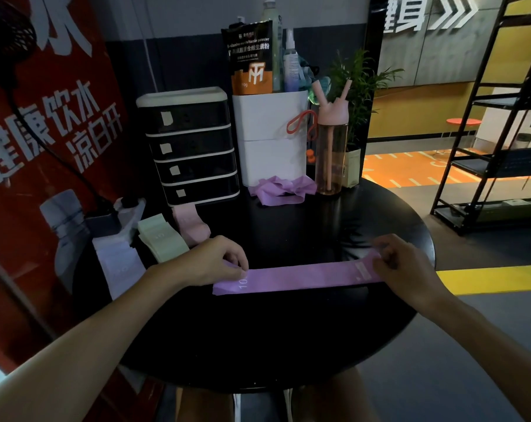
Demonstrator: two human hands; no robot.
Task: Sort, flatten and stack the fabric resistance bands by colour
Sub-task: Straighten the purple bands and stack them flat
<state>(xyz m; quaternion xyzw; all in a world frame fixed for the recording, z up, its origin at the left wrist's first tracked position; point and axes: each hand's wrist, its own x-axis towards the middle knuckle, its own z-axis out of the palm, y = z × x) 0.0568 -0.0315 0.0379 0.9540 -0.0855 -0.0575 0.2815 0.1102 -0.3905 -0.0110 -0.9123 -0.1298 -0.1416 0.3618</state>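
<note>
A purple band [300, 278] lay flat across the round table [288, 336]. The left hand [218, 260] pinched one end, the right hand [401, 260] the other.

Head-worn view, forward and down.

The purple band [297, 278] reads "10" (sideways), the pouch [249, 59] "multivitamin powder", the red banner [45, 132] "健康饮水".

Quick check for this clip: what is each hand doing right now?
Left hand: pinches the left end of the purple band stretched flat on the table.
Right hand: pinches the band's right end.
</note>
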